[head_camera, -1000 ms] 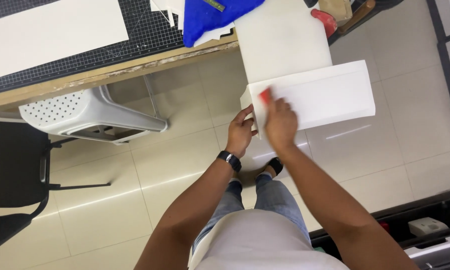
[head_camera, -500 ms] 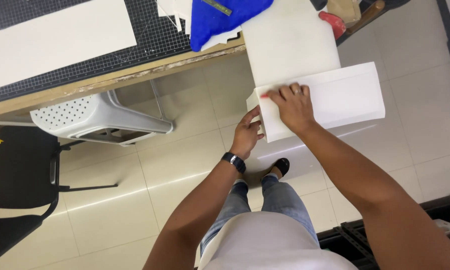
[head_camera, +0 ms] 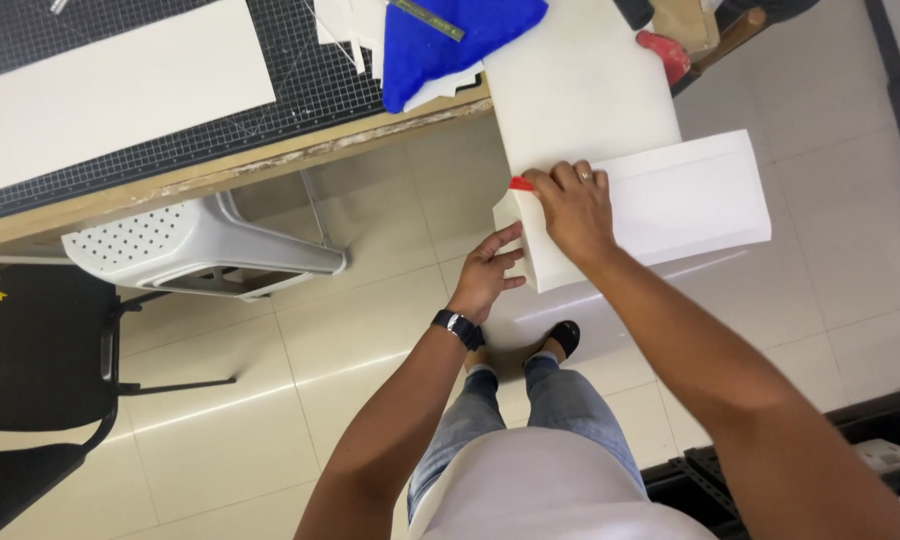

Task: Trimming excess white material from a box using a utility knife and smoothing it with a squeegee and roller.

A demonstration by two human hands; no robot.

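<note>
Clearly, both hands work on a white folded sheet (head_camera: 670, 200) in the upper right of the frame, which sticks out past the table edge (head_camera: 270, 165) and hangs over the tiled floor (head_camera: 370, 300). The right hand (head_camera: 575, 205) lies flat on top of the sheet, fingers spread a little, and under its fingertips a small red tool (head_camera: 522, 184) shows at the left end of the fold; I cannot tell if the fingers really pinch it or only press on it. The left hand (head_camera: 488, 270), with a dark watch (head_camera: 458, 328) on the wrist, is half open and supports the lower left corner of the sheet from below and from the side, thumb up against the edge.

On the table, at the top, lie a dark cutting mat (head_camera: 300, 80), a long white board (head_camera: 110, 95), a blue cloth (head_camera: 460, 35) and a metal ruler (head_camera: 425, 20). A white plastic chair (head_camera: 190, 250) stands under the table at the left.

What could go wrong, in my judgement: much of the sheet has no support, so hard pressure from the right hand may bend or crease it in a wrong place. The left fingers are also close to the red tool, so a slip could hit them or mark the sheet.
</note>
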